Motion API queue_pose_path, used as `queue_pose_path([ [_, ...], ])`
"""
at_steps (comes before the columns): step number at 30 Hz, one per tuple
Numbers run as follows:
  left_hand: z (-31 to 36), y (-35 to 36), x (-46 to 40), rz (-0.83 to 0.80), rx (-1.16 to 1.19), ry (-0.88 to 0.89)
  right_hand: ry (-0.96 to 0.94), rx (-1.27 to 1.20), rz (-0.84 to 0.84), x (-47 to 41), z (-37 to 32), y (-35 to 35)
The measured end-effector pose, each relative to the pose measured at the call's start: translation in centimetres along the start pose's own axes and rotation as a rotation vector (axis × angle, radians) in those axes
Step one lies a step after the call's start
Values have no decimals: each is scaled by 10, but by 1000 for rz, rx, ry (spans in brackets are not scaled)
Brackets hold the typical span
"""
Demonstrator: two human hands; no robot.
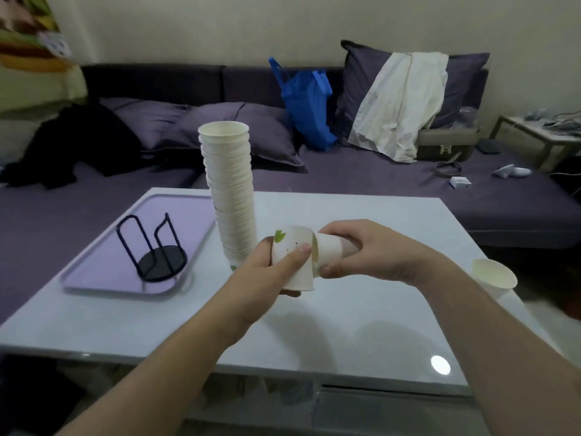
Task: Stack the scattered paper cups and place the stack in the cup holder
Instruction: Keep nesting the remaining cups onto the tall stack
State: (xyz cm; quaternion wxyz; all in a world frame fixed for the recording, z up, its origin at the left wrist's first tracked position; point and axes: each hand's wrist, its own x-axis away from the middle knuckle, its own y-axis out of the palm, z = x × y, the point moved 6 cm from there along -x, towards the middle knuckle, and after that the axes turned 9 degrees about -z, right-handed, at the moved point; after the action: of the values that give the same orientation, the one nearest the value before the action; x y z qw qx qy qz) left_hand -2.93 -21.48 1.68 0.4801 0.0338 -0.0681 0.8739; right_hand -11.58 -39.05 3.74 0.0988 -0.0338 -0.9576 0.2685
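Your left hand [276, 265] grips a paper cup [294, 259] lying sideways above the table [361, 325], thumb pressed across its wall; the cup carries a green leaf print and a few small dark marks too tiny to read. Your right hand [361, 250] pinches a second cup [328, 251] whose base is partly pushed into the first cup's mouth. Just behind your left hand a tall stack of cups [231, 196] stands upright on the table. The black wire cup holder [157, 250] sits on a lilac tray [103, 272] to the left, holding nothing. One more loose cup [493, 275] lies at the table's right edge.
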Motion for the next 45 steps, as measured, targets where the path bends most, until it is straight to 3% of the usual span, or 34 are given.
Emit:
queue_pose_path([
  [3,22,-25,18,100,19,59,-88,-83,108,-1,-24,5],
  [7,54,-56,37,269,151,111,-232,-375,201,-3,-51,15],
  [12,78,-67,56,309,182,119,-442,-616,23,-2,-99,37],
  [15,72,-71,62,275,213,20,-452,-626,-27,-7,-114,48],
  [20,72,-63,70,-17,332,46,-449,-628,30,-14,-123,49],
  [25,67,-76,65,155,381,52,-480,-649,135,-18,-140,48],
  [28,63,-82,63,146,418,86,-581,-683,291,-19,-153,32],
  [33,40,-108,61,150,541,150,-671,-516,581,-32,-191,-12],
  [42,-12,-129,49,-3,416,129,-526,-319,473,-110,-195,-3],
  [45,-6,-132,49,35,325,147,-465,-273,459,-116,-183,3],
])
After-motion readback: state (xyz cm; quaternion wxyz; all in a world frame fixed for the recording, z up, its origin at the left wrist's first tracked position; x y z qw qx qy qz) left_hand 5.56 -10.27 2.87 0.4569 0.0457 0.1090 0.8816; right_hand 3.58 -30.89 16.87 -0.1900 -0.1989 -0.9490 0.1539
